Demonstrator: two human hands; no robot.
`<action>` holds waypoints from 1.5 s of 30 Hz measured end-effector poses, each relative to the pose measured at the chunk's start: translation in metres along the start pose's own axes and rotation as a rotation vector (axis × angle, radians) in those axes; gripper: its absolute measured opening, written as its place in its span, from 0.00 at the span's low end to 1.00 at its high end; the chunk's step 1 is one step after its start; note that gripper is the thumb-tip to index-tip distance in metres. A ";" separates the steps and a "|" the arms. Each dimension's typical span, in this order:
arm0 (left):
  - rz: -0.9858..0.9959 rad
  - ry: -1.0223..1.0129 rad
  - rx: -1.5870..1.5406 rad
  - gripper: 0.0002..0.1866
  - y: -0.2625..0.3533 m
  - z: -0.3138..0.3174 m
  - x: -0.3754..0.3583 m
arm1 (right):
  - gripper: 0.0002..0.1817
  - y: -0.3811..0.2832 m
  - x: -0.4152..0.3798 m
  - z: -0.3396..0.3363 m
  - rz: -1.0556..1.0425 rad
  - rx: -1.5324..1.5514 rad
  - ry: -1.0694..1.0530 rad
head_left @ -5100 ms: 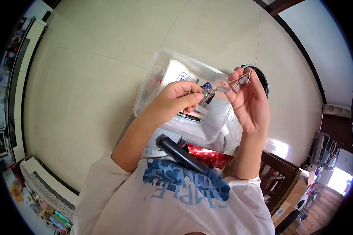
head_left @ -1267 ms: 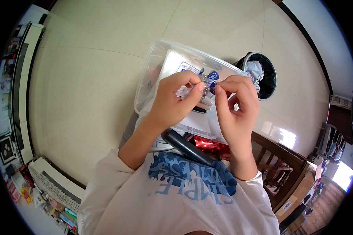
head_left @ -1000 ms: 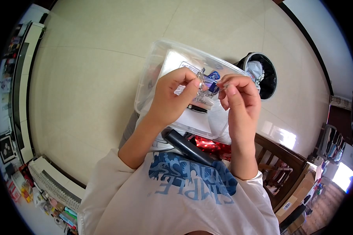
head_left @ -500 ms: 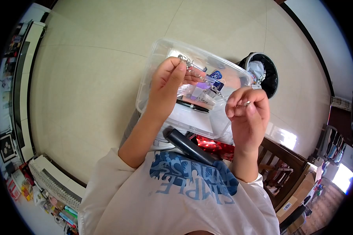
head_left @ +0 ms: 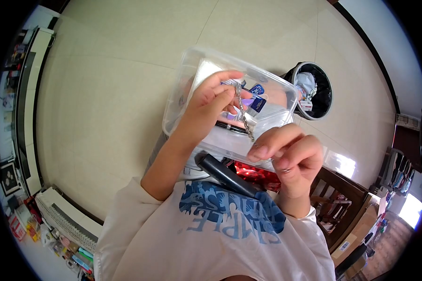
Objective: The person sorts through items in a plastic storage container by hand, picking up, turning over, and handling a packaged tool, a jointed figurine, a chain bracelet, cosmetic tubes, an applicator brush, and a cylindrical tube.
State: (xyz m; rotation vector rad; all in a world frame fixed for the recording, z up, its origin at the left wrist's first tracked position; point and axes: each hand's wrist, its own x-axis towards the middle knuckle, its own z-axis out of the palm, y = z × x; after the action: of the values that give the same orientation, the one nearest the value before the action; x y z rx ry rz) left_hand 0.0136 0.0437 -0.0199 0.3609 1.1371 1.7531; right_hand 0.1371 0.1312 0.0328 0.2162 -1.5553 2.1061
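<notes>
Right, head view: left hand (head_left: 204, 105) pinches the upper end of a silver chain (head_left: 243, 111), just right of frame centre; right hand (head_left: 293, 157), fingers curled, appears to grip its lower end, contact partly hidden. A loosened pinch could drop the chain into the plastic box (head_left: 179, 89) below. Box walls crowd the left hand; trash can (head_left: 331, 89) at upper right; open floor (head_left: 112, 93) at upper left.

Chain (head_left: 242, 112) blks ctr of box (head_left: 224, 151); rm to R.
</notes>
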 end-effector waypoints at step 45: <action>0.076 -0.159 0.153 0.10 0.006 -0.002 -0.007 | 0.10 -0.020 0.019 -0.040 0.141 -1.207 0.173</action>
State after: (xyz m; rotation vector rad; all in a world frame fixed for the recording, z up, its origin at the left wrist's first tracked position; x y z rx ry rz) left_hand 0.0122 0.0360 -0.0142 0.6322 1.1579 1.6746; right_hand 0.1372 0.1786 0.0439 -0.4900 -2.4305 0.9066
